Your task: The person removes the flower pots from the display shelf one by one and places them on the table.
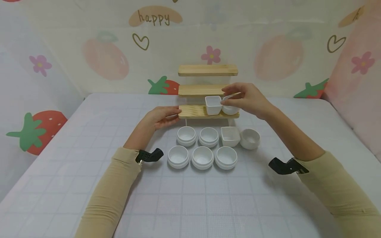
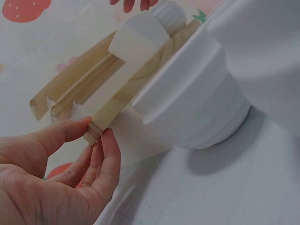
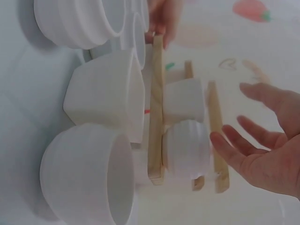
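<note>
My left hand (image 1: 163,117) pinches the left end of the lowest board of a three-tier wooden shelf (image 1: 191,112), thumb on top and fingers beneath, as the left wrist view shows. On that board, towards its right, stand a white square bowl (image 1: 213,105) and a white ribbed round bowl (image 3: 187,149) side by side. My right hand (image 1: 248,99) hovers beside these two; in the right wrist view its fingers (image 3: 234,140) are spread and hold nothing. From the head view, the right hand covers part of the round bowl.
Several white round bowls (image 1: 202,158) stand in two rows on the table before the shelf. Among the back row are a square bowl (image 1: 230,136) and, at the right end, a ribbed round bowl (image 1: 250,138). A printed backdrop (image 1: 184,39) hangs behind the shelf.
</note>
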Available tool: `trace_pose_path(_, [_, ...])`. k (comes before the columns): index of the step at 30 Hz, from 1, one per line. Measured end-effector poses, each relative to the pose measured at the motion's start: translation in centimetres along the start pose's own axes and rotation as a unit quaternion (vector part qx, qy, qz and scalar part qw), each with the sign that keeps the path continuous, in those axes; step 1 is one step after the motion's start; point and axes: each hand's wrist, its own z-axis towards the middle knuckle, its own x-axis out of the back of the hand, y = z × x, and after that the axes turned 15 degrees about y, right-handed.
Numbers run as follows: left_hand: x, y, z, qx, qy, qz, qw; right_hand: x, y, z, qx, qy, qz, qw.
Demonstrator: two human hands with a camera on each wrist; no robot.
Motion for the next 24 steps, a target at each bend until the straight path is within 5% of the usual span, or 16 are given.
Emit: trace_pose_path(24, [0.0,0.0,0.0,0.004,0.009,-0.002,0.9999,-0.9,0.5,2.1,-0.021,-0.036,-0.017,0.999])
